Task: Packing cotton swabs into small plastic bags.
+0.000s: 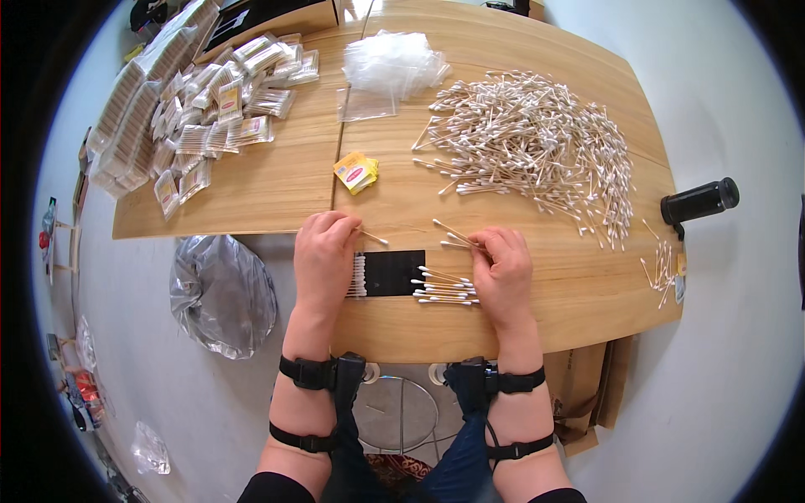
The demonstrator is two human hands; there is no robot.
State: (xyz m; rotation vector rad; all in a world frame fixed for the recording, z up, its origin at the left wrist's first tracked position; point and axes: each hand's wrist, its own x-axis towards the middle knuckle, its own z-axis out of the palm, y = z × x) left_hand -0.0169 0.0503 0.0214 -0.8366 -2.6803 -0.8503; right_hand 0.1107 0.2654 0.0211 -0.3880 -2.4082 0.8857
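Note:
My left hand pinches a single cotton swab by its near end, its white tip pointing right. Beside that hand, several swabs lie side by side in a row along the left edge of a black rectangular mat. My right hand is closed on a couple of cotton swabs that stick out to the left from its fingertips. Just below those fingers, a loose bunch of swabs overlaps the mat's right edge. The right palm hides some of their ends.
A large swab heap covers the far right of the wooden table. Yellow cards, clear bags and packed swabs lie farther left. A black cylinder stands at the right edge, near scattered swabs. A bag-lined bin is below left.

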